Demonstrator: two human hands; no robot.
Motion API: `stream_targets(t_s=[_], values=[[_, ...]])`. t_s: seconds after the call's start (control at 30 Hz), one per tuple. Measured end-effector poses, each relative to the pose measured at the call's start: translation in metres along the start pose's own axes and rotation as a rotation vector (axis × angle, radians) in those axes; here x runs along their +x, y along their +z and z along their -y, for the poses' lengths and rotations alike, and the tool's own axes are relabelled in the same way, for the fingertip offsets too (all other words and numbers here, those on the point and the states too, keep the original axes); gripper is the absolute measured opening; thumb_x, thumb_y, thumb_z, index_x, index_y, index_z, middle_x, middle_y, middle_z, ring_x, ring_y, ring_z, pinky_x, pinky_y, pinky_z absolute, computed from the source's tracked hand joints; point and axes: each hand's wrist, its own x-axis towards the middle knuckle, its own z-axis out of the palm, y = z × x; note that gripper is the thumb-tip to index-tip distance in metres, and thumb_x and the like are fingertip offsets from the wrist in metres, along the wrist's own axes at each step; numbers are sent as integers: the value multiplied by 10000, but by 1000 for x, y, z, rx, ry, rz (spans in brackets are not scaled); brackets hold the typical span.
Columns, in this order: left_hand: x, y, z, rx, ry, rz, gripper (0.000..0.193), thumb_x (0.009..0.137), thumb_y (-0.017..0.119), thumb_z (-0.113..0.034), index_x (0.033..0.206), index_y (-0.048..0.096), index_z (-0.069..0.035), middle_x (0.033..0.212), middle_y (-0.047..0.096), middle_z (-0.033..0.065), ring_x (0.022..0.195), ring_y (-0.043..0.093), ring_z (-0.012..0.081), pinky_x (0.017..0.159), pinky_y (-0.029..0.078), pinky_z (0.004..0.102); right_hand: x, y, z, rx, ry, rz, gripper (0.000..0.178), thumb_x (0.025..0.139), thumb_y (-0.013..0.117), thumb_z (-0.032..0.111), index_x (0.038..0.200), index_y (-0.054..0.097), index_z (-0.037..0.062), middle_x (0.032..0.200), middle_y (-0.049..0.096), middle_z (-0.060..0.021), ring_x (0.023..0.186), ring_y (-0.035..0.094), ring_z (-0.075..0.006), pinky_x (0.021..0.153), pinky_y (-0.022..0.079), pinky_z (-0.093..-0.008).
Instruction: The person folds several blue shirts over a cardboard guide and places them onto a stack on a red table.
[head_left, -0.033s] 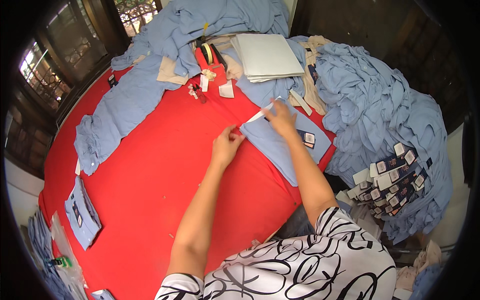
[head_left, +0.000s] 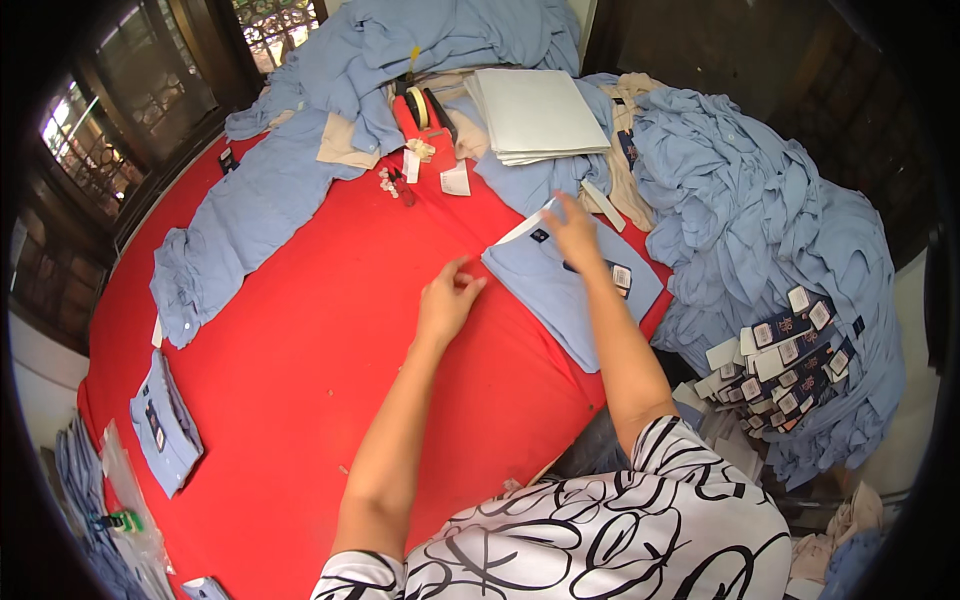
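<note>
A folded light blue shirt (head_left: 545,290) lies on the red tabletop, with a white strip along its upper left edge and a small dark label there. A dark hang tag (head_left: 620,280) rests on it, partly behind my right forearm. Over the shirt's far corner is my right hand (head_left: 575,235), fingers apart; whether the fingertips touch the cloth I cannot tell. My left hand (head_left: 447,303) is just left of the shirt's left corner, apart from it, its fingers loosely bent with a gap to the thumb and nothing held.
White sheets (head_left: 540,115) are stacked beyond the shirt. A heap of blue garments (head_left: 750,190) with several tags stands at the right. Tape (head_left: 417,108) and a small red-handled tool (head_left: 402,188) lie at the back. Another folded shirt (head_left: 165,425) is at the left on the red cloth (head_left: 300,400).
My right hand has shifted slightly right and away from the white edge, so the dark label now shows. My left hand has drawn a little left from the shirt's corner.
</note>
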Motion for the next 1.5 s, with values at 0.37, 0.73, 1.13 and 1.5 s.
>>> stream_targets(t_s=[0.37,0.73,1.13,1.5], values=[[-224,-122,38,225,-101,-394,206,924,617,-77,1109,664,0,1049,678,157,945,664,272,846,520,367,48,12,-40,-187,-28,116,170,808,724,172,917,736,42,891,720,-155,835,691,-287,757,521,-400],[-374,-154,115,711,-331,-731,318,932,544,-42,1247,580,-16,1388,481,163,1281,447,357,1059,381,457,73,4,-69,169,240,190,170,889,607,164,952,664,17,845,673,-131,810,665,-259,760,523,-387],[-375,-162,110,720,-326,-704,356,916,551,-55,1269,572,-25,1408,475,165,1333,413,363,1111,324,481,-130,-90,111,153,-229,999,127,904,637,150,854,611,36,821,650,-55,817,627,-161,768,506,-304],[-380,-164,113,786,-220,-671,353,910,589,-137,1254,585,-58,1411,465,152,1360,380,362,1150,267,518,-273,-131,145,-99,-296,1386,172,872,615,159,979,667,35,995,663,-181,944,634,-348,811,489,-428]])
